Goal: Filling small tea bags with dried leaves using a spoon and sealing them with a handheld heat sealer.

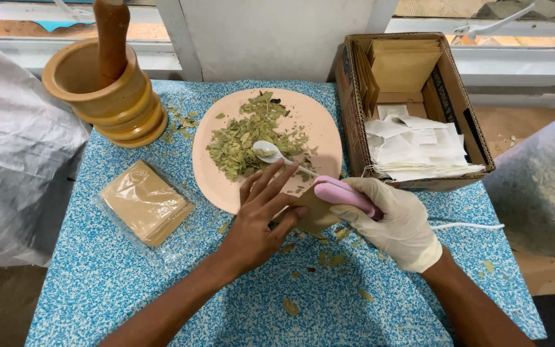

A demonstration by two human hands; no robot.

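Head view, looking straight down: the bare left hand (259,218) lies flat with fingers spread, pressing a small brown paper pouch (313,215) onto the blue speckled tablecloth (117,283), fingertips touching the near rim of the pink plate (319,128). The gloved right hand (396,222) is clenched around a pink handheld sealer (345,195), its nose on the pouch's right edge; a white cord (467,226) trails off to the right.

On the plate sits a heap of crushed green leaves (245,138) with a white spoon (271,153) resting in it, handle pointing toward the hands. The plate's right rim is just beside the cardboard box (351,122), which holds brown pouches at the back and white paper bags in front. Tight there.

Left side: a stack of brown pouches in clear wrap (144,202), well apart from the hands. Back left corner, a wooden mortar (107,96) with its pestle (112,35) standing upright. Loose leaf bits dot the cloth near the wrists. The front of the table, between the forearms and toward the near edge, is open cloth. White plastic sheeting (14,148) hangs past the left edge.
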